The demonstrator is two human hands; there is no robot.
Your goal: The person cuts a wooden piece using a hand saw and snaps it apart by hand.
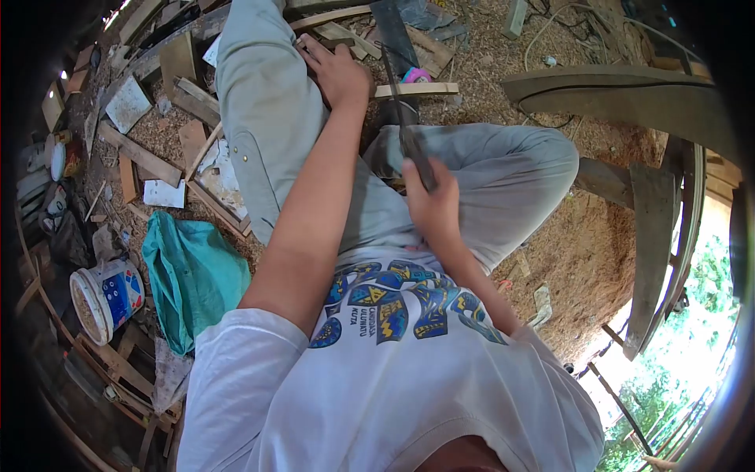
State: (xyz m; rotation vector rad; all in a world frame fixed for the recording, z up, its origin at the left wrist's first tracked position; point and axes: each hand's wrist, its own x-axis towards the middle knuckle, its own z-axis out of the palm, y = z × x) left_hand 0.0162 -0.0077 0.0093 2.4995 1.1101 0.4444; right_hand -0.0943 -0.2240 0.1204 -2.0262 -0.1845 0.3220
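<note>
My left hand (340, 75) reaches far forward beside my extended leg, its fingers spread and lying flat. A pale wooden strip (431, 90) sticks out to the right of my left wrist; whether it runs under that hand is hidden. My right hand (434, 197) is closed round the dark handle of a long, narrow-bladed tool, which looks like a handsaw (391, 82) seen edge-on. The blade points away from me and crosses the wooden strip. A small pink and purple round thing (416, 75) lies just behind the strip.
Wood offcuts (141, 155) and sawdust cover the ground. To the left are a teal sack (193, 275) and a white bucket (98, 307). On the right, a large curved board (621, 98) stands near my bent knee (543, 157), with a cable along it.
</note>
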